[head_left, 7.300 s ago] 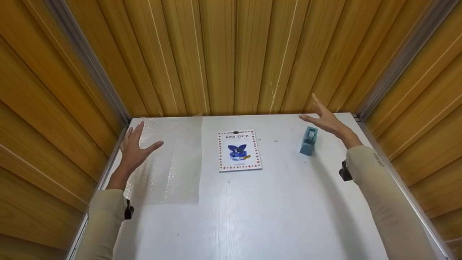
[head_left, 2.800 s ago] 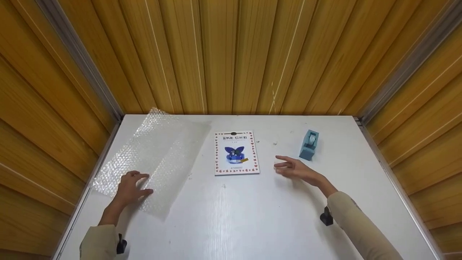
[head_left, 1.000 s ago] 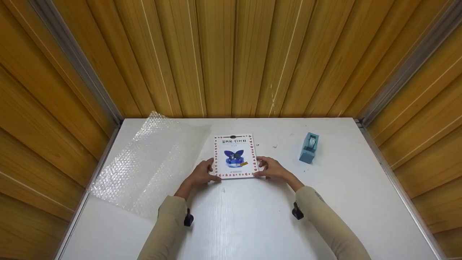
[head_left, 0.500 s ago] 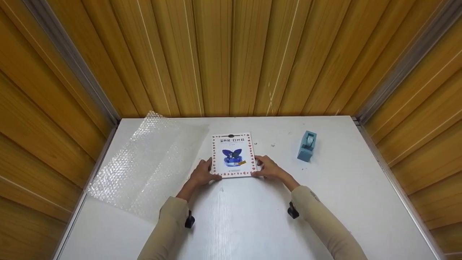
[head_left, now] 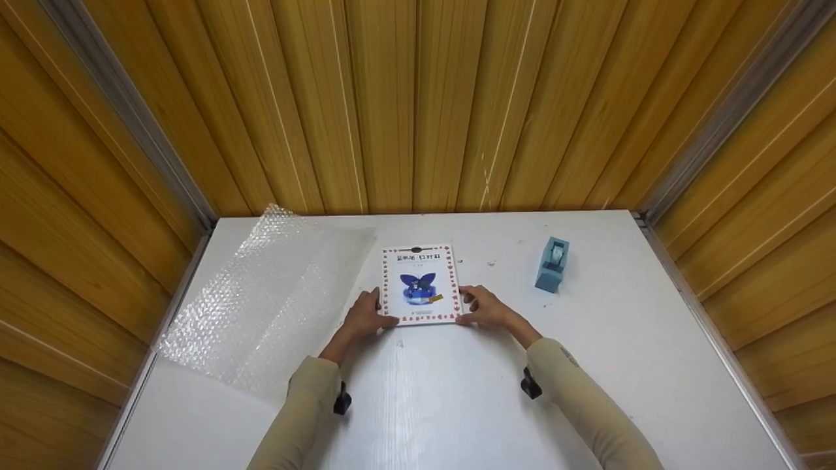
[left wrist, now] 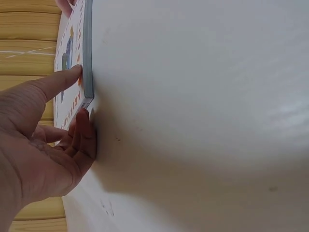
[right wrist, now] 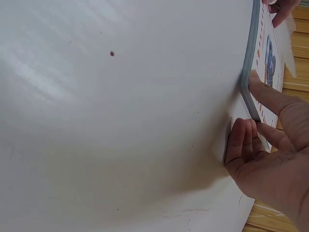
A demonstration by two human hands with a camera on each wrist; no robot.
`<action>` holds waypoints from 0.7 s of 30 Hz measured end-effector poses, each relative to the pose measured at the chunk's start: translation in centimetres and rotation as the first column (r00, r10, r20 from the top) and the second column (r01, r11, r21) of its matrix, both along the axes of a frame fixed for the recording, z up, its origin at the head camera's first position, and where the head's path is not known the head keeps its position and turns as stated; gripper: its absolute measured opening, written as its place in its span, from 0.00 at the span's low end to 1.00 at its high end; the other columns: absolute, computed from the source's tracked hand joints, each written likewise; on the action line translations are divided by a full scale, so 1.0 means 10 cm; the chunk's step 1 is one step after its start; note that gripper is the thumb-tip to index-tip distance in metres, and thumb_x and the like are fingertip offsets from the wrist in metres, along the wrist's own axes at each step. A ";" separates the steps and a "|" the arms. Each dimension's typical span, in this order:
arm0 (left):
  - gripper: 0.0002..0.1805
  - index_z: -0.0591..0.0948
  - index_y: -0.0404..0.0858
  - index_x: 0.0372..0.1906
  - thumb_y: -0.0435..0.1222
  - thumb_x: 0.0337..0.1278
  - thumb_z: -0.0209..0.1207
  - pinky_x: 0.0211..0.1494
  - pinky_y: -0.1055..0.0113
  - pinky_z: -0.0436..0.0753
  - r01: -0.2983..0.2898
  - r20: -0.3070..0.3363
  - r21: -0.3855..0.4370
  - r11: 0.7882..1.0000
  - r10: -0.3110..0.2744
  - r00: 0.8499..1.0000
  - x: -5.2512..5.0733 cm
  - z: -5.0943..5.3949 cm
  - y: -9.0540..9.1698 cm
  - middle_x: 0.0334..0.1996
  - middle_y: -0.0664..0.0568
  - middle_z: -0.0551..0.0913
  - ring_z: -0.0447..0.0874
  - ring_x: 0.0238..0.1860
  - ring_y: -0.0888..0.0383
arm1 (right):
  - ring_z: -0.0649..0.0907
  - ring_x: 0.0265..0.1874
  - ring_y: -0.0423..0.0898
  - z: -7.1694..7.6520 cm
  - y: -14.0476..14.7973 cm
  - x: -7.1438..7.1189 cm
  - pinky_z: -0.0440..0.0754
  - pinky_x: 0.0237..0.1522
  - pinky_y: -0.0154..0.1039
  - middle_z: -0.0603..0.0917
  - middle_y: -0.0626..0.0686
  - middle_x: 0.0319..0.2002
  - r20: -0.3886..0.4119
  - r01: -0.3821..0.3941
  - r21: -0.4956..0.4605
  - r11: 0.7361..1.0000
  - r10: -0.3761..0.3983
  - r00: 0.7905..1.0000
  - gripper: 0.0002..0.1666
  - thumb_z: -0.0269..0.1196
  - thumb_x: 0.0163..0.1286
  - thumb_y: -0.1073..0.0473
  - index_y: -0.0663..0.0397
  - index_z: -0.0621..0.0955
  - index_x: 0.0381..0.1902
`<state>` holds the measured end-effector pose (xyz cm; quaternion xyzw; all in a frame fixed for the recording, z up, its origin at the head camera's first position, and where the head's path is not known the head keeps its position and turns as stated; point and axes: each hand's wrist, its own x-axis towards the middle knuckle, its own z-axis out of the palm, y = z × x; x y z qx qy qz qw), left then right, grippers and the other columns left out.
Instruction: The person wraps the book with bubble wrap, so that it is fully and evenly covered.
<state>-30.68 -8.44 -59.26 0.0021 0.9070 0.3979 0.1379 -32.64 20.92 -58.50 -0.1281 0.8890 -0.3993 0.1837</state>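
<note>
Book (head_left: 418, 287) gripped at both near corners

From where I stand, left hand (head_left: 367, 314) pinches the book's near left corner, thumb on the cover; right hand (head_left: 486, 308) pinches the near right corner likewise. Book sits between them, long axis running away from the person; neither hand clearly nearer. Bubble wrap (head_left: 274, 294) just left of the book, tape dispenser (head_left: 550, 267) apart to its right. Cannot tell if its underside touches the table (head_left: 450, 398)

— How does the bubble wrap (head_left: 274, 300) look?
— Clear plastic, glossy, pebbled with bubbles.
— And the book (head_left: 419, 281)?
— Smooth paper cover.
— The surface (head_left: 418, 405)?
— Smooth, with a glossy sheen.
— Walls (head_left: 385, 104)?
— Wood-look, grooved.
— Those sleeves (head_left: 578, 388)?
— Matt cloth.
</note>
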 end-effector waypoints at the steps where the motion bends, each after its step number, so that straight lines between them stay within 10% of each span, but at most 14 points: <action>1: 0.51 0.60 0.28 0.77 0.41 0.53 0.73 0.56 0.57 0.78 -0.002 -0.001 -0.006 1.000 0.002 1.000 0.00 -0.01 0.00 0.47 0.42 0.75 0.73 0.45 0.52 | 0.76 0.48 0.52 -0.01 0.00 0.00 0.76 0.55 0.45 0.75 0.62 0.50 0.005 0.000 0.002 1.000 0.000 1.000 0.44 0.73 0.62 0.64 0.69 0.68 0.72; 11: 0.35 0.72 0.39 0.73 0.39 0.61 0.67 0.32 0.70 0.76 -0.109 0.125 0.230 0.967 0.082 0.989 -0.05 0.02 0.01 0.37 0.50 0.74 0.72 0.33 0.58 | 0.72 0.51 0.52 -0.02 0.00 0.05 0.70 0.56 0.43 0.75 0.63 0.56 0.072 0.120 -0.031 0.992 -0.118 0.990 0.40 0.69 0.68 0.56 0.68 0.69 0.72; 21: 0.37 0.67 0.36 0.75 0.30 0.61 0.64 0.40 0.69 0.83 -0.246 0.273 0.344 0.906 0.154 0.950 0.01 0.05 -0.01 0.60 0.36 0.80 0.82 0.39 0.58 | 0.73 0.71 0.63 0.05 -0.08 0.17 0.68 0.75 0.57 0.70 0.68 0.72 0.255 0.251 -0.184 0.950 -0.201 0.946 0.42 0.63 0.71 0.58 0.63 0.61 0.77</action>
